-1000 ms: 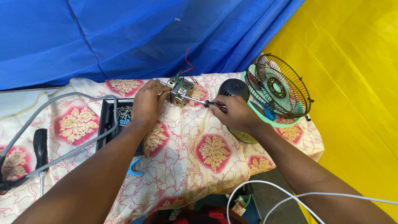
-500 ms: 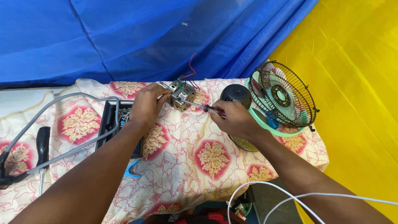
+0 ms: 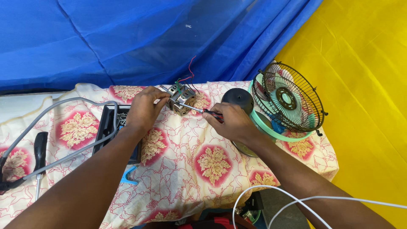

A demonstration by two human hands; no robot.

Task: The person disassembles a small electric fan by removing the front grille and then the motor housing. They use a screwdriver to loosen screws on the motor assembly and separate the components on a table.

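Observation:
My left hand (image 3: 145, 108) grips a small metal fan motor (image 3: 181, 98) with red, green and black wires, holding it just above the flowered tablecloth (image 3: 212, 161). My right hand (image 3: 231, 121) is closed on a red-and-black-handled screwdriver (image 3: 202, 111), whose metal tip touches the motor's side. Both forearms reach in from the bottom of the head view.
A small mint-green table fan with a black wire grille (image 3: 290, 98) stands at the right, a black round cover (image 3: 238, 98) beside it. A black tray of parts (image 3: 111, 127), grey cable (image 3: 63, 106) and a black tool handle (image 3: 40, 146) lie left. White cable (image 3: 296, 199) crosses below.
The view has shifted slightly. Both hands stay on the motor and screwdriver, with the screwdriver tip still at the motor.

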